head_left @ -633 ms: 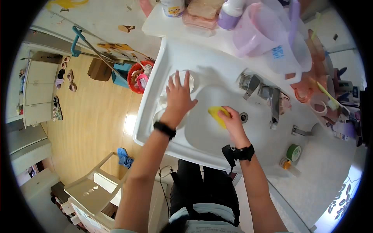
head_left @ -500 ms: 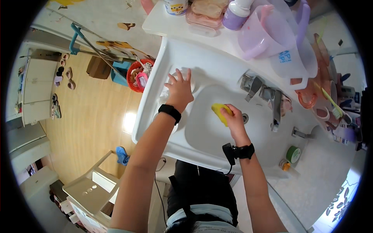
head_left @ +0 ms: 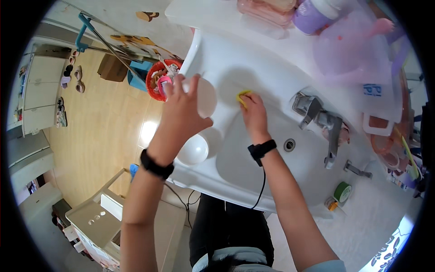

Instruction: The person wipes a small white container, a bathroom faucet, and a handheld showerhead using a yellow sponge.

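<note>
My left hand (head_left: pixel 181 109) grips a round white bowl (head_left: pixel 207 97) from above, fingers spread around it. The bowl is tilted and raised over the sink's left ledge, casting a shadow on the white surface. In my right hand (head_left: pixel 256 115), a yellow sponge (head_left: pixel 244 98) is pinched above the upper left edge of the basin. A second white bowl (head_left: pixel 194 149) rests on the ledge below my left wrist. Under my right forearm lies the white sink (head_left: pixel 235 149), with its drain showing.
A metal faucet (head_left: pixel 331 131) stands on the right of the basin. Behind it, a shelf (head_left: pixel 217 18) carries a purple-and-white bottle (head_left: pixel 312 18) and translucent cups. A green round tin (head_left: pixel 342 191) sits at the right. A red basket (head_left: pixel 154 81) is on the floor at the left.
My left hand has lifted a white bowl off the ledge and moved left and nearer. My right hand has carried the sponge from the basin's middle up and left toward it.
</note>
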Motion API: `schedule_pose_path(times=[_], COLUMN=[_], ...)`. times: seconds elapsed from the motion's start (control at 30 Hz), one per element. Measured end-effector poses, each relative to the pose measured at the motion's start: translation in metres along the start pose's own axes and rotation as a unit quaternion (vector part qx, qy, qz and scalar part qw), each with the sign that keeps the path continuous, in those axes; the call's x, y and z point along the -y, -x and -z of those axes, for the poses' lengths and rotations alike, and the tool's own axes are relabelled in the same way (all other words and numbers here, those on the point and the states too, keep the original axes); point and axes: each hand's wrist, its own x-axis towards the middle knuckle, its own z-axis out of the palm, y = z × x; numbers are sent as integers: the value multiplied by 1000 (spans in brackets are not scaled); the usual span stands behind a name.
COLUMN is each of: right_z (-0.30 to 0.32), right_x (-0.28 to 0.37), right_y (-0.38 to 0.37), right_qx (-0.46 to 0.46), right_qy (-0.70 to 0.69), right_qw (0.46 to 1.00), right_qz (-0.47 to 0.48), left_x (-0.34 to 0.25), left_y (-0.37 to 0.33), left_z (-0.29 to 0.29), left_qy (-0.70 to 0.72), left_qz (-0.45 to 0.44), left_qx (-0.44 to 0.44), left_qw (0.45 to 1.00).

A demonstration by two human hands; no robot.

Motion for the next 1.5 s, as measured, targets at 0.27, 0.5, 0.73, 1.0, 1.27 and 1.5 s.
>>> schedule_pose_path(times=[0.27,0.5,0.73,1.0,1.27,1.5], right_z=[-16,-13,10,-31,-1,9], right_x=[7,-1,-20,15,-18,-1], right_y=[4,0,2,-24,-12,12], right_qx=[124,96,131,95,95,181], right_qy=[26,135,151,164,128,114], right_qw=[987,974,970,963,974,960], right_qz=[101,155,139,192,161,182], left_x=[17,21,21,15,29,57], left_y=[47,58,65,62,56,103], left_z=[45,47,48,33,21,16], left_qy=[14,13,26,32,19,-2], left_qz=[79,75,87,73,77,153], left_qx=[0,-7,3,19,36,49], left_qw=[997,997,996,997,996,987])
